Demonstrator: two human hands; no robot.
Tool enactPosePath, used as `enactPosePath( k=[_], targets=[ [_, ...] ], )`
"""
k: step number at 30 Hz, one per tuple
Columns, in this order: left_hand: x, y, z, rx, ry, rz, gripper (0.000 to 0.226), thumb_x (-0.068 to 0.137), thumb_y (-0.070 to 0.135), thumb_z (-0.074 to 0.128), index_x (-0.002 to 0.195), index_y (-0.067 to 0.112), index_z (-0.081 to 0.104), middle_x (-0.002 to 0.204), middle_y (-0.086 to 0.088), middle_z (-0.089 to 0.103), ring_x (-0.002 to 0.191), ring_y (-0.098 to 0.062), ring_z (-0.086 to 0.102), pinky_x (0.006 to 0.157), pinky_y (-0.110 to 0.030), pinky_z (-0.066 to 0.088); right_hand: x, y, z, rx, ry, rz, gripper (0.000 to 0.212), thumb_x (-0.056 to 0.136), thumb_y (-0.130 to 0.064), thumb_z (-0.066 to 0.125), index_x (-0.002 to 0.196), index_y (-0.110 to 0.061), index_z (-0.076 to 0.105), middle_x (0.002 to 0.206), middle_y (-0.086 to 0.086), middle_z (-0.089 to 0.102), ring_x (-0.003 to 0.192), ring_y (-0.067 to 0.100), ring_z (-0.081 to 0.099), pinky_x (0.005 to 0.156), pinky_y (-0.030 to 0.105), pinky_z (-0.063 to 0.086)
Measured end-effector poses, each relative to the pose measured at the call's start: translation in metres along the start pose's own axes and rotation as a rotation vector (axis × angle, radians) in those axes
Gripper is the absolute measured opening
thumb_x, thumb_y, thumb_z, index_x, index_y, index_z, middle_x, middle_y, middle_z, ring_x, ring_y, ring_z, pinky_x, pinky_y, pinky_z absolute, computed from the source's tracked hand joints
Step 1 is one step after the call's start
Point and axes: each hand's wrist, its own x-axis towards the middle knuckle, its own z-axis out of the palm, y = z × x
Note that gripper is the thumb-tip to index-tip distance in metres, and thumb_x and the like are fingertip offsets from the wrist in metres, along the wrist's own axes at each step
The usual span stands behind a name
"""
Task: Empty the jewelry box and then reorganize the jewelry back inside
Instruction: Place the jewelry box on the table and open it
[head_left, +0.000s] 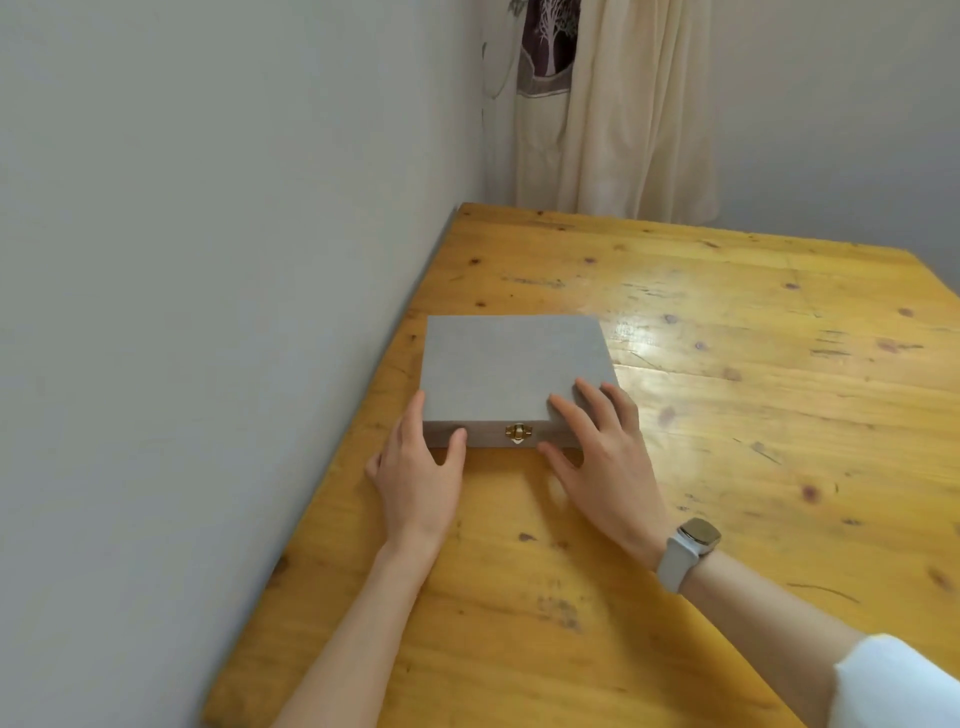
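Grey fabric-covered flat jewelry box (511, 374) sits shut, brass clasp (519, 433) at 6 o'clock. Left hand (418, 470) braces the 7 o'clock corner, fingers relaxed; right hand (602, 457) lies flat on the lid, gripping nothing, likely steadying before unlatching.

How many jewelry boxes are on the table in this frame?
1. A closed grey jewelry box with a brass clasp sits on the wooden table by the wall, the left hand and right hand at its front corners.

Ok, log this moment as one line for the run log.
stage: start | jewelry box: closed, clasp fastened, on table | left hand: touching front-left corner | right hand: fingers on lid
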Motion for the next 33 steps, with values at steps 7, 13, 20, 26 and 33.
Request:
enactPosePath(
  k=[7,13,20,26,33],
  targets=[
    [-0.014,-0.005,0.000,0.082,0.021,0.063,0.054,0.090,0.030,0.052,0.139,0.017,0.033,0.136,-0.007,0.046,0.125,-0.021,0.041,0.102,-0.037,0.020,-0.005,-0.008,0.002,-0.364,0.043,-0.188,0.059,0.066,-0.043,0.069,0.118,-0.024,0.047,0.123,0.009,0.054,0.120,0.028,0.035,0.096,0.053,0.024],
    [-0.014,-0.008,0.002,0.122,0.026,0.089,0.055,0.091,0.031,0.051,0.140,0.018,0.031,0.135,-0.008,0.047,0.122,-0.021,0.043,0.101,-0.037,0.022,0.012,-0.020,0.011,-0.413,0.110,-0.390,0.027,0.075,-0.029,0.064,0.098,-0.017,0.057,0.100,0.005,0.062,0.098,0.026,0.058,0.081,0.040,0.040],
    [-0.016,-0.006,0.001,0.153,0.024,0.107,0.058,0.090,0.031,0.053,0.140,0.015,0.030,0.135,-0.009,0.047,0.123,-0.022,0.043,0.101,-0.040,0.023,0.011,-0.009,0.004,-0.389,0.082,-0.476,0.031,0.085,-0.038,0.048,0.108,-0.018,0.056,0.107,0.005,0.063,0.102,0.024,0.059,0.081,0.038,0.046],
    [-0.016,-0.004,-0.002,0.110,-0.007,0.069,0.063,0.091,0.034,0.050,0.144,0.016,0.021,0.141,-0.007,0.041,0.128,-0.020,0.037,0.105,-0.038,0.018,0.010,-0.014,0.001,-0.171,0.050,-0.319,0.026,0.092,-0.027,0.044,0.112,-0.018,0.058,0.111,0.003,0.063,0.107,0.023,0.058,0.090,0.035,0.038],
    [-0.014,-0.003,-0.006,0.035,-0.034,-0.051,0.064,0.088,0.040,0.053,0.141,0.012,0.030,0.149,-0.004,0.028,0.138,-0.019,0.019,0.111,-0.039,0.011,-0.013,-0.003,-0.012,0.021,-0.013,0.249,0.053,0.093,-0.020,0.041,0.139,-0.001,0.025,0.145,0.021,0.031,0.136,0.031,0.026,0.114,0.044,0.021]
  ],
)
